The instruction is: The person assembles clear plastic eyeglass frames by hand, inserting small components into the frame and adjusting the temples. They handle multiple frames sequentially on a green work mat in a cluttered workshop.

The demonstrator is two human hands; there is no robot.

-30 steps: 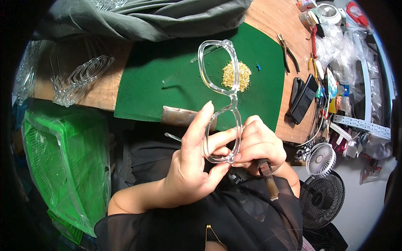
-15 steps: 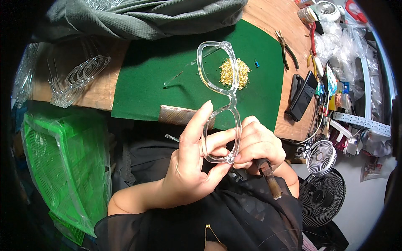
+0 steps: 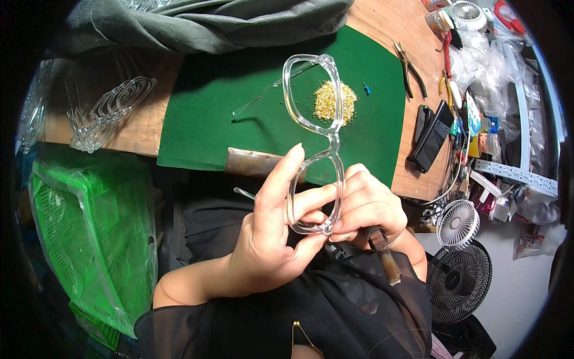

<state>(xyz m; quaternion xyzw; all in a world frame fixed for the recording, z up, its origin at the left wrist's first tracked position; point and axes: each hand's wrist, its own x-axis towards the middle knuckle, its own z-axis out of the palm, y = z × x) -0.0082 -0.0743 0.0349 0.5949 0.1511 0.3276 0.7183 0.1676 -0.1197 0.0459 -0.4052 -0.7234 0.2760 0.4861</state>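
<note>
A clear plastic eyeglass frame [image 3: 333, 143] is held upright on its side above the bench's near edge, its arms spread toward the left. My left hand [image 3: 272, 239] grips its lower rim, index finger raised and thumb near the hinge corner. Closed at that same corner, my right hand [image 3: 369, 206] pinches close to the hinge. From beneath its fingers sticks out a tool with a worn brown handle [image 3: 388, 263]; the tool's tip is hidden. Beyond the frame, a pile of tiny gold-coloured pieces [image 3: 327, 103], apparently screws or similar hardware, lies on the green mat [image 3: 203, 107].
More clear frames [image 3: 113, 110] lie on the wood at left, with grey cloth [image 3: 209, 27] along the back. Pliers [image 3: 409, 69], a blue pin [image 3: 367, 90] and a black phone [image 3: 431, 140] are at right. A green crate [image 3: 89, 239] stands lower left; fans [image 3: 459, 281] stand lower right.
The top of the eyeglass frame has tilted slightly to the right and up. Both hands keep almost the same grip and place.
</note>
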